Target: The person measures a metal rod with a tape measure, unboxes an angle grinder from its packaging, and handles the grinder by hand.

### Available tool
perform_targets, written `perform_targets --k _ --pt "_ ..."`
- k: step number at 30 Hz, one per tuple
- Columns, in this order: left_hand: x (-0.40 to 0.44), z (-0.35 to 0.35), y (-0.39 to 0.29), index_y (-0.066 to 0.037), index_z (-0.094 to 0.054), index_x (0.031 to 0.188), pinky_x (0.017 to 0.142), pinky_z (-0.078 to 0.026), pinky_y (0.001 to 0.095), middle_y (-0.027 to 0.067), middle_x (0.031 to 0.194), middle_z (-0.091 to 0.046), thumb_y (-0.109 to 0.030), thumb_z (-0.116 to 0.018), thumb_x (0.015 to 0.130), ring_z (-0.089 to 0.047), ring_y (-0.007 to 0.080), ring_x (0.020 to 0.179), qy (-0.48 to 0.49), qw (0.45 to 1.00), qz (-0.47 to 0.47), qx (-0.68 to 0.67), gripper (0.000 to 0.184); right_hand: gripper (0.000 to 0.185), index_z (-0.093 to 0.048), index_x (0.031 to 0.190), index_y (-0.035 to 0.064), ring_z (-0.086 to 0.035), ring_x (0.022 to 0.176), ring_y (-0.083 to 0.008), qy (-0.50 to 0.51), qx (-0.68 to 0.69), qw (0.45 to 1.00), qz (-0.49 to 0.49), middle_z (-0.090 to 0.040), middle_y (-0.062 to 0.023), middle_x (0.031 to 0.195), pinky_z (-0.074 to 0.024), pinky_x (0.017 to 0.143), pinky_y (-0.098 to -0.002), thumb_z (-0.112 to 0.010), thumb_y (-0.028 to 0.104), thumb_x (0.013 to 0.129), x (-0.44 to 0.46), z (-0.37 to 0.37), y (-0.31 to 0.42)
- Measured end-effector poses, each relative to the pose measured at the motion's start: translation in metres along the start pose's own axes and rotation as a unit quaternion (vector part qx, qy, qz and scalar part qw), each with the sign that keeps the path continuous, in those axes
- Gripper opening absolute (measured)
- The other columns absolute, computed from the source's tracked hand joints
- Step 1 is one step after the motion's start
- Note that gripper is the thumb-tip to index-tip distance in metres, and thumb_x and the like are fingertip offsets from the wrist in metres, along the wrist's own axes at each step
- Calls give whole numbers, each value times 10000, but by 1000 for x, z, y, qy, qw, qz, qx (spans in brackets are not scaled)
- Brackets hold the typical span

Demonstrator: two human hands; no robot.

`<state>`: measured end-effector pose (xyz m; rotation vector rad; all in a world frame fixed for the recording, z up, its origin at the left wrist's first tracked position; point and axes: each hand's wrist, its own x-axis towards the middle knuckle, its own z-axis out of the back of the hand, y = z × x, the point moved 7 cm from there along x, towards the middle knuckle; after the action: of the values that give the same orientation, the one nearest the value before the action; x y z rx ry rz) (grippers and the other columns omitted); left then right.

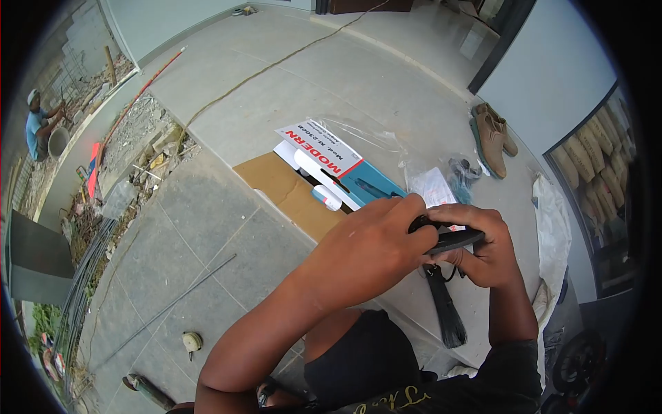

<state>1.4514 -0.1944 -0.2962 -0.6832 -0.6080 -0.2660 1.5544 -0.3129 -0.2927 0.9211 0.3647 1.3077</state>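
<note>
My left hand (376, 241) and my right hand (486, 241) meet at the centre right, both with fingers closed round a flat black part (456, 240). Its far end is hidden behind my left fingers. Below it hangs or lies a bundle of black cable (445, 310), close under my right hand. Just beyond my left hand, an opened cardboard box (286, 188) with a blue, white and red printed side lies on the tiles. A white sheet of paper (431, 188) and clear plastic wrap rest beside the box.
Brown shoes (491, 138) stand by the right wall. A tape measure (192, 341) and a thin rod (186, 293) lie at the lower left. A long cord (276, 63) crosses the floor. Another person (41, 124) sits at the far left beside a bucket (58, 142).
</note>
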Motion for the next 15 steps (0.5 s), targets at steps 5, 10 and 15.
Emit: perform_targets --k 5,10,15 --pt "4 -46 19 -54 -548 1147 788 -510 436 162 1110 -581 -215 -758 852 -625 357 957 -4 969 134 -209 396 520 -604 1188 -33 -665 961 -181 -78 130 979 -136 -686 -99 1079 -519 865 -305 -849 161 772 -31 18 -57" --pt "-20 -1 41 -19 -341 1452 979 -448 470 261 1331 -520 -250 -780 850 -553 380 1185 -121 979 128 -100 780 515 -571 1190 -29 -643 987 -193 -234 203 913 -266 -662 -105 1069 -500 908 -331 -831 178 797 -59 46 -136" --pt "-123 42 99 3 -298 1456 1053 -392 466 229 1411 -436 -235 -739 873 -421 367 1324 -444 805 347 185 769 443 -540 1161 -13 -642 1007 -231 -268 2 879 -394 -650 -142 1111 -499 925 -357 -783 164 835 -118 86 -255"
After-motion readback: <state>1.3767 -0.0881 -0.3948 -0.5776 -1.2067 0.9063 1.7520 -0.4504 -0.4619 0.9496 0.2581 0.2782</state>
